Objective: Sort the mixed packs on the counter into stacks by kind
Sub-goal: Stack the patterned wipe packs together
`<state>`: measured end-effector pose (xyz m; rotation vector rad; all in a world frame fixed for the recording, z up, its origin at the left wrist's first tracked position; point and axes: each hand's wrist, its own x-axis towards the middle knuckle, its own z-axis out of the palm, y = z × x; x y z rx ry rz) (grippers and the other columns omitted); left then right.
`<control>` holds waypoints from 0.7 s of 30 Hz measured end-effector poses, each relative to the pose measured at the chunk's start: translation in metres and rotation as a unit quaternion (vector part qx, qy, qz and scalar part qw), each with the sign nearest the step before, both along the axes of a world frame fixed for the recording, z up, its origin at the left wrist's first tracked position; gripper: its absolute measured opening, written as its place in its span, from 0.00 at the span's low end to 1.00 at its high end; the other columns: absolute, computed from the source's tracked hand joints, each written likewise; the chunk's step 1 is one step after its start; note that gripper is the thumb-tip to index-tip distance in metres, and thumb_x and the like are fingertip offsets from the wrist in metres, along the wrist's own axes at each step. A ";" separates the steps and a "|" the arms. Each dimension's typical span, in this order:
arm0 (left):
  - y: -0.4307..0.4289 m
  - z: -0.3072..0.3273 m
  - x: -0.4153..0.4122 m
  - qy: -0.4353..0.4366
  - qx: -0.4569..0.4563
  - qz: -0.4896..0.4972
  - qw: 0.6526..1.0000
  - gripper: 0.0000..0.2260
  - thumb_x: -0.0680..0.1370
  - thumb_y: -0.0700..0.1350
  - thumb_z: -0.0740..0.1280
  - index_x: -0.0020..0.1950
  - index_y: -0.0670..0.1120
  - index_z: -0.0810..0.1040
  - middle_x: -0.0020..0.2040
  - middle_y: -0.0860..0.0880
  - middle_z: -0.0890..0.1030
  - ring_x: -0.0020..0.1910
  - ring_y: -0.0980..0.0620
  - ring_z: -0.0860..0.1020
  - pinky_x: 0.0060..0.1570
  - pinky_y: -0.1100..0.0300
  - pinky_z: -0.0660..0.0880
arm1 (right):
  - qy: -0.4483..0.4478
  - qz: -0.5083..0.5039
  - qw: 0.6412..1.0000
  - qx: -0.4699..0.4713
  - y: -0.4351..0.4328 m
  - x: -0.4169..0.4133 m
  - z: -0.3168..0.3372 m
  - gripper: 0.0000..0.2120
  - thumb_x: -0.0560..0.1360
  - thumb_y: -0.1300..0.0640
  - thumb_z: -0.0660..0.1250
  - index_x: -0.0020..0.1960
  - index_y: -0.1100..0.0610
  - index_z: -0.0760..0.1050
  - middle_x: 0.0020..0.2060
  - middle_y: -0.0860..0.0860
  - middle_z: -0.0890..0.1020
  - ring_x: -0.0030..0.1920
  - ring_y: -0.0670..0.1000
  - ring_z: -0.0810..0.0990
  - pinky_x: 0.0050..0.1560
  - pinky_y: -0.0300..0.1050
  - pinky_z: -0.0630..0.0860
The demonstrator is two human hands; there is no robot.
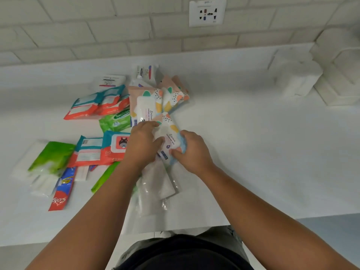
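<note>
Both hands are on one pack: my left hand [143, 145] lies over its near-left side with the fingers curled on the wrapper, and my right hand [191, 151] pinches its near-right corner, so the two together grip the patterned Stalove wipes pack [169, 136]. It sits tilted, just in front of two more packs of the same print: one flat with its white lid up [145, 109], and another [174, 90] behind it, fanned out to the right.

From the head view, the rest of the desk [253, 143] is still a jumble. To the left lie the teal-and-orange wipes packs [97, 103], a green Sanicare pack [116, 119], a second teal-and-orange pair [103, 151], a green tissue pack [51, 157] and a Colgate tube box [62, 189]. Clear-wrapped white cloths [155, 184] lie under my wrists. Two white Dove packs [147, 72] sit at the back.

I judge this step to be stacking the patterned kind. To do it well, I would lift the pack clear, square its edges to the flat one and set it down lid up, keeping my forearms off the clear wrappers.
</note>
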<state>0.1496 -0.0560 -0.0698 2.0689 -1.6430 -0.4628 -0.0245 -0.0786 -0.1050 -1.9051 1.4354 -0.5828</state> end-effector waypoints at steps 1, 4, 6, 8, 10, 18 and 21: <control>-0.002 -0.002 0.007 -0.009 0.012 -0.006 1.000 0.23 0.75 0.46 0.75 0.69 0.44 0.77 0.67 0.44 0.77 0.67 0.43 0.72 0.68 0.51 0.69 | 0.017 -0.009 1.000 -0.011 0.001 0.004 -0.003 0.26 0.67 0.46 0.75 0.60 0.54 0.73 0.53 0.50 0.79 0.54 0.54 0.75 0.50 0.46 0.74; -0.010 -0.007 0.023 -0.051 0.065 -0.037 0.996 0.27 0.75 0.50 0.74 0.72 0.44 0.73 0.69 0.42 0.74 0.69 0.41 0.69 0.70 0.47 0.67 | 0.096 -0.003 0.995 -0.022 0.001 0.013 -0.008 0.33 0.64 0.45 0.78 0.63 0.54 0.69 0.57 0.51 0.77 0.56 0.55 0.71 0.52 0.47 0.72; -0.014 -0.008 0.026 -0.079 0.099 -0.053 0.991 0.31 0.76 0.54 0.73 0.75 0.44 0.68 0.72 0.41 0.70 0.71 0.40 0.67 0.72 0.46 0.65 | 0.134 -0.005 0.991 -0.016 0.000 0.017 -0.007 0.38 0.64 0.43 0.79 0.67 0.54 0.67 0.60 0.52 0.75 0.58 0.55 0.69 0.56 0.50 0.72; -0.017 -0.006 0.025 -0.089 0.105 -0.063 0.988 0.34 0.76 0.55 0.72 0.77 0.44 0.65 0.72 0.41 0.69 0.71 0.39 0.67 0.71 0.47 0.64 | 0.155 -0.008 0.988 -0.011 -0.002 0.019 -0.006 0.40 0.63 0.43 0.79 0.68 0.54 0.66 0.61 0.53 0.74 0.59 0.56 0.69 0.56 0.51 0.72; -0.020 -0.004 0.025 -0.092 0.098 -0.078 0.988 0.34 0.76 0.57 0.72 0.76 0.44 0.65 0.70 0.40 0.72 0.69 0.39 0.69 0.69 0.47 0.66 | 0.171 -0.009 0.985 -0.007 -0.004 0.020 -0.005 0.42 0.63 0.44 0.79 0.69 0.54 0.65 0.61 0.53 0.73 0.60 0.56 0.68 0.55 0.50 0.71; -0.022 0.010 0.028 0.029 0.062 -0.080 0.994 0.27 0.77 0.57 0.71 0.71 0.45 0.73 0.64 0.44 0.80 0.62 0.42 0.78 0.60 0.49 0.76 | 0.163 -0.042 0.986 -0.008 -0.005 0.022 -0.002 0.40 0.59 0.41 0.81 0.65 0.52 0.68 0.55 0.52 0.76 0.57 0.55 0.71 0.53 0.50 0.73; -0.020 0.018 0.025 0.069 0.039 -0.097 0.992 0.17 0.79 0.55 0.70 0.63 0.47 0.79 0.54 0.47 0.83 0.53 0.46 0.80 0.50 0.55 0.77 | 0.132 -0.055 0.990 -0.002 -0.005 0.018 -0.002 0.37 0.57 0.42 0.82 0.60 0.52 0.71 0.52 0.51 0.78 0.53 0.54 0.75 0.51 0.51 0.76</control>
